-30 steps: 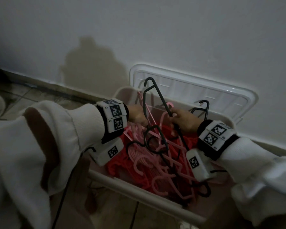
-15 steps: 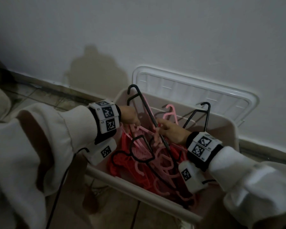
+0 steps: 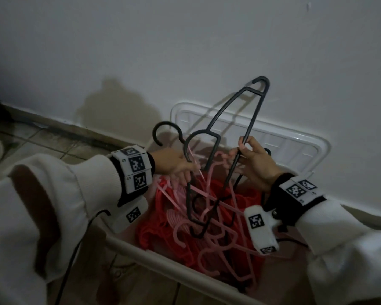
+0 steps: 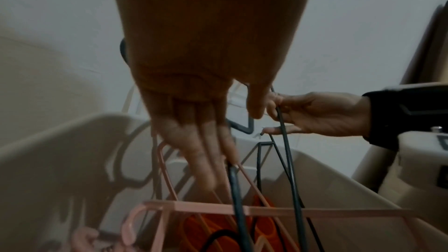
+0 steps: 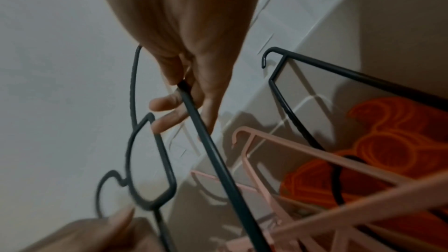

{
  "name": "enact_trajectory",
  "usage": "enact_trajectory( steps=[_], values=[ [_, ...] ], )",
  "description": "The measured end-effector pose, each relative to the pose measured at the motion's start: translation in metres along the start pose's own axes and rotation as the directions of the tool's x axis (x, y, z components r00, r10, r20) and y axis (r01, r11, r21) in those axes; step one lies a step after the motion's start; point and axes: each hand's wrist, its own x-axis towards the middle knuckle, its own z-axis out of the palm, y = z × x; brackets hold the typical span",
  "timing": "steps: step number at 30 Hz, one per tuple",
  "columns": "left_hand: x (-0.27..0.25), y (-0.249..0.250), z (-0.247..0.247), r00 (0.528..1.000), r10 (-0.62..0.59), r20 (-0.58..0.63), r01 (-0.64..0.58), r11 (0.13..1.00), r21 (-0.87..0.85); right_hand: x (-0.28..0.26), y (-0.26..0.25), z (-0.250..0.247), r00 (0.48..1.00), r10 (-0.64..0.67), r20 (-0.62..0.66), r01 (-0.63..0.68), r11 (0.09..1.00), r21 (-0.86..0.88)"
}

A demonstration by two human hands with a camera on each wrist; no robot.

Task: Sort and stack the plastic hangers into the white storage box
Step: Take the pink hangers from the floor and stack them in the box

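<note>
Hanger position: black hanger raised above white storage box, between both hands.
Right hand: fingers curled around its arm.
Left hand: grips its opposite side.

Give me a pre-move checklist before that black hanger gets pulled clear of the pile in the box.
1. Right hand grips the black hanger on its long bar: ok.
2. Left hand holds the hanger's other side: ok; its fingers lie on the black bar and a pink hanger.
3. Hanger free of the pile: not ok; its lower end sits among the pink hangers.
4. Hook end clear of the wall: cannot tell.
5. White storage box open, lid leaning behind it: ok.
6. Red hangers stacked underneath: ok.
</note>
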Motion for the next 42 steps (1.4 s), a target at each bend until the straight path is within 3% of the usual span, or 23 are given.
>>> enact_trajectory(
  steps=[2,4,7,9,12,13,14,16,17,18,20,22,27,30,37,39,42],
  values=[
    [0.000,0.004,0.006,0.999,-0.005,-0.038,0.010,0.990,0.137,-0.006,0.000,0.000,1.000,0.005,0.011,-0.006,0.997,0.072],
    [0.003,0.007,0.007,0.987,0.029,-0.161,-0.003,0.988,0.157,-0.010,0.002,0.000,0.999,0.015,0.032,-0.018,0.993,0.117],
    [0.014,0.002,0.005,0.968,-0.015,-0.250,-0.026,0.987,-0.157,-0.015,0.000,0.001,0.996,0.019,0.081,-0.033,0.986,0.162],
    [0.018,0.004,0.006,0.954,-0.038,-0.299,-0.094,0.905,-0.414,-0.017,-0.003,0.002,0.995,0.026,0.101,-0.039,0.990,0.132],
    [0.014,0.009,0.001,0.910,-0.079,-0.408,-0.184,0.804,-0.565,-0.019,-0.002,0.003,0.998,0.037,0.056,-0.021,0.967,-0.255],
    [0.012,0.010,-0.001,0.902,-0.083,-0.424,-0.187,0.810,-0.556,-0.020,0.001,0.003,0.997,0.061,0.055,-0.029,0.886,-0.464],
    [0.011,0.009,-0.002,0.893,-0.081,-0.442,-0.193,0.819,-0.540,-0.020,0.004,0.002,0.990,0.122,0.072,-0.038,0.722,-0.690],
    [0.010,0.007,-0.002,0.876,-0.103,-0.471,-0.193,0.820,-0.539,-0.019,0.016,0.001,0.943,0.324,0.071,-0.002,0.220,-0.975],
    [0.010,0.006,-0.002,0.868,-0.112,-0.485,-0.197,0.818,-0.541,-0.020,0.023,0.001,0.909,0.415,0.036,0.022,0.038,-0.999],
    [0.009,0.005,-0.002,0.863,-0.114,-0.493,-0.198,0.821,-0.536,-0.022,0.026,0.003,0.875,0.485,0.003,0.038,-0.063,-0.997],
    [0.009,0.004,-0.002,0.865,-0.112,-0.489,-0.187,0.833,-0.521,-0.023,0.031,0.006,0.818,0.576,-0.017,0.073,-0.133,-0.988],
    [0.007,0.005,-0.004,0.859,-0.102,-0.501,-0.202,0.832,-0.516,-0.021,0.031,0.009,0.798,0.603,0.020,0.116,-0.120,-0.986],
    [0.007,0.005,-0.020,0.866,-0.048,-0.497,-0.241,0.831,-0.502,-0.018,0.018,0.006,0.777,0.621,0.108,0.105,0.042,-0.994],
    [0.008,0.000,-0.033,0.859,-0.033,-0.510,-0.245,0.849,-0.468,-0.021,0.012,-0.004,0.803,0.585,0.112,0.028,0.151,-0.988],
    [0.007,0.001,-0.045,0.840,0.009,-0.543,-0.300,0.841,-0.451,-0.024,0.008,-0.024,0.860,0.473,0.190,0.019,0.343,-0.939],
    [0.007,0.003,-0.048,0.833,0.017,-0.553,-0.314,0.837,-0.448,-0.024,0.006,-0.027,0.875,0.435,0.212,0.043,0.368,-0.929],
    [0.006,0.005,-0.054,0.816,0.022,-0.578,-0.333,0.835,-0.438,-0.028,0.005,-0.033,0.864,0.441,0.244,0.111,0.305,-0.946]
  ],
)
